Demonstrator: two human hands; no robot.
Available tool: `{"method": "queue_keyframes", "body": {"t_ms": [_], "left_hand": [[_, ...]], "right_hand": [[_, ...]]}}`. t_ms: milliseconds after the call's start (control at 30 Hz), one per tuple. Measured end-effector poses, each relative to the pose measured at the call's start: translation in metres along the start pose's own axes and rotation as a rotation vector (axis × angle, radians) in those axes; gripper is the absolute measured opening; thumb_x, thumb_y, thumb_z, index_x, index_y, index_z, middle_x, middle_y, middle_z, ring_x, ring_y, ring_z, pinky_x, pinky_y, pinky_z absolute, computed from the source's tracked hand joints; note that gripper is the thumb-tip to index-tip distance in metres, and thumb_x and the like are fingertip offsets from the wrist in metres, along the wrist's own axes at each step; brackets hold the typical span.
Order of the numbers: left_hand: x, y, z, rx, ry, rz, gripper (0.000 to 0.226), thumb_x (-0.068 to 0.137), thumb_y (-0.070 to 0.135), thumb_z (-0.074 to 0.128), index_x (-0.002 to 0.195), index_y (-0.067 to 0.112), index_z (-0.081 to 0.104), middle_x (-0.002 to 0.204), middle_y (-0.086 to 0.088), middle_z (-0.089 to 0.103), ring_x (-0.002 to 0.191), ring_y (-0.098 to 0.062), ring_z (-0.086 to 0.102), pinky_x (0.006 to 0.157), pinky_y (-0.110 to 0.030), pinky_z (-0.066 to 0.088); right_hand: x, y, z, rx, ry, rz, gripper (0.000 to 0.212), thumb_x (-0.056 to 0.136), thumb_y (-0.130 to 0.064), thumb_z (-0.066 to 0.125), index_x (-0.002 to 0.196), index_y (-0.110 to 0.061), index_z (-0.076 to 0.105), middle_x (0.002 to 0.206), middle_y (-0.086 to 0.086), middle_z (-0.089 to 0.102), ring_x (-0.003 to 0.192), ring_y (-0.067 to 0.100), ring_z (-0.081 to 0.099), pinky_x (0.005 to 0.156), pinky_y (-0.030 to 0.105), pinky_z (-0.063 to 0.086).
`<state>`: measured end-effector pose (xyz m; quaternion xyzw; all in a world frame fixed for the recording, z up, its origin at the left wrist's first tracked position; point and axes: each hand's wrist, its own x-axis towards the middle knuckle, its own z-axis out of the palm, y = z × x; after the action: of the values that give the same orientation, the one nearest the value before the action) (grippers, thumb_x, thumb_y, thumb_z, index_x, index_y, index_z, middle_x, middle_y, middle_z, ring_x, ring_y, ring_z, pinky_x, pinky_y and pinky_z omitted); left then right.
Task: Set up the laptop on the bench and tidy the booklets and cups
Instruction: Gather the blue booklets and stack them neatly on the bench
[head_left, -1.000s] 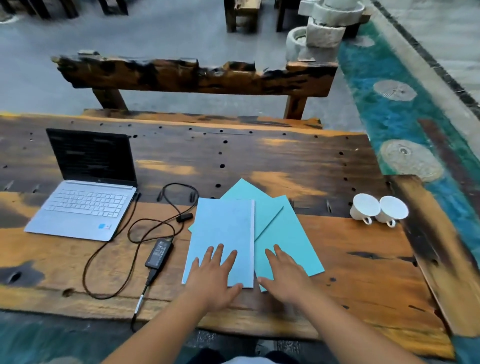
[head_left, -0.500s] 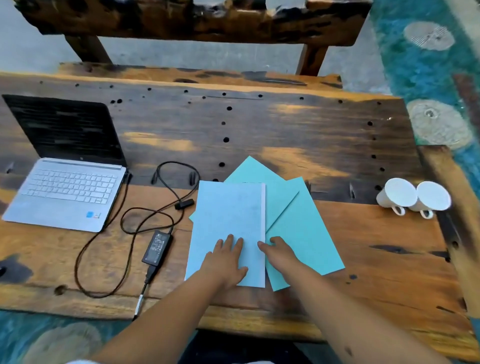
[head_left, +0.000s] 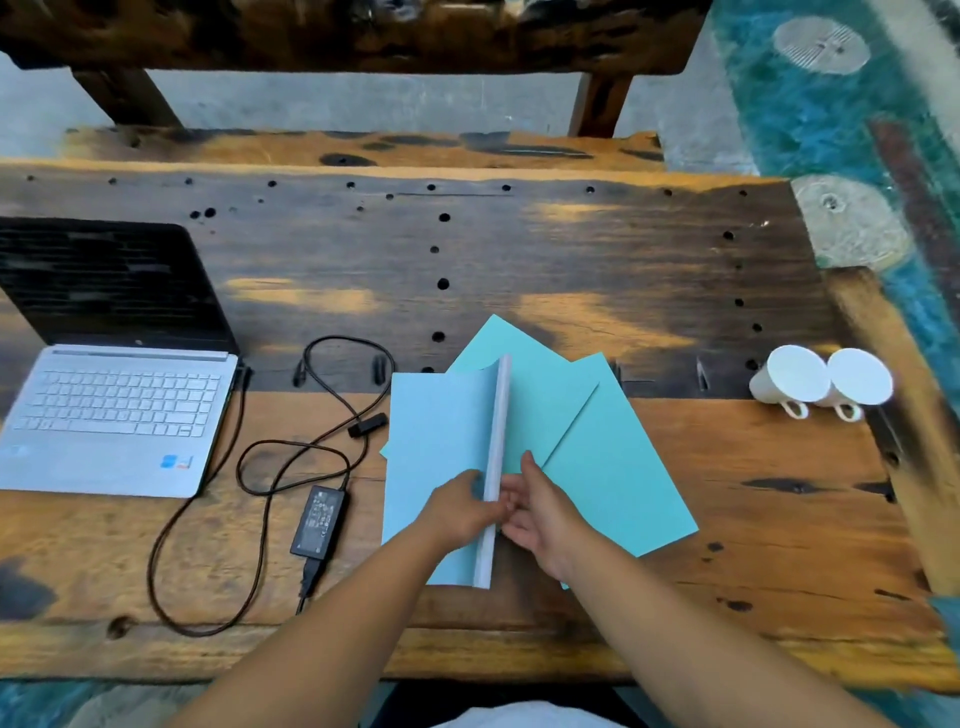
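A pale blue booklet (head_left: 436, 441) lies on the wooden bench (head_left: 753, 519), its right edge lifted off two teal booklets (head_left: 618, 467) fanned beneath it. My left hand (head_left: 460, 506) pinches that raised edge from the left. My right hand (head_left: 540, 512) holds the same edge from the right, fingers under it. An open silver laptop (head_left: 111, 410) with a dark screen sits at the left. Two white cups (head_left: 821, 384) lie on their sides at the right, handles toward me.
A black charger brick (head_left: 319, 519) and its looped cable (head_left: 270, 467) lie between the laptop and the booklets. A dark wooden bench back (head_left: 363, 31) runs across the far side. Teal patterned floor (head_left: 831, 104) lies to the right.
Both hands went from lying flat on the booklets to gripping the pale blue booklet's right edge, which now stands lifted. The camera has moved closer and tilted down.
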<state>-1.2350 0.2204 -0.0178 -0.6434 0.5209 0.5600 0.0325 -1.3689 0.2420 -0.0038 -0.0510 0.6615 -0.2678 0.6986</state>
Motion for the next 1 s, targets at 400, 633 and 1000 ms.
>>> {"method": "queue_keyframes", "body": {"t_ms": [400, 633, 1000], "left_hand": [[-0.064, 0.000, -0.056, -0.787, -0.311, 0.199, 0.047, 0.080, -0.001, 0.064, 0.125, 0.008, 0.059, 0.121, -0.021, 0.067, 0.109, -0.040, 0.065, 0.092, -0.051, 0.053], [-0.084, -0.033, -0.057, -1.040, -0.492, 0.201, 0.053, 0.081, -0.007, 0.062, 0.132, 0.006, 0.055, 0.136, -0.026, 0.056, 0.120, -0.043, 0.057, 0.099, -0.054, 0.048], [-0.088, -0.033, -0.045, -1.081, -0.565, 0.179, 0.057, 0.077, -0.008, 0.066, 0.132, 0.003, 0.056, 0.134, -0.026, 0.057, 0.116, -0.040, 0.060, 0.099, -0.054, 0.048]], "right_hand": [[-0.033, -0.017, -0.004, -0.136, 0.001, -0.332, 0.017, 0.095, -0.031, 0.061, 0.103, -0.017, 0.058, 0.086, 0.005, 0.067, 0.069, 0.014, 0.066, 0.067, 0.029, 0.054], [-0.025, -0.002, -0.066, -0.041, -0.206, -0.018, 0.056, 0.085, -0.038, 0.072, 0.133, -0.018, 0.052, 0.130, 0.003, 0.063, 0.117, 0.022, 0.059, 0.098, 0.038, 0.040], [-0.012, 0.037, -0.064, -0.207, -0.251, 0.013, 0.067, 0.084, -0.045, 0.073, 0.142, -0.023, 0.044, 0.133, -0.005, 0.061, 0.125, 0.014, 0.052, 0.108, 0.043, 0.033]]}}
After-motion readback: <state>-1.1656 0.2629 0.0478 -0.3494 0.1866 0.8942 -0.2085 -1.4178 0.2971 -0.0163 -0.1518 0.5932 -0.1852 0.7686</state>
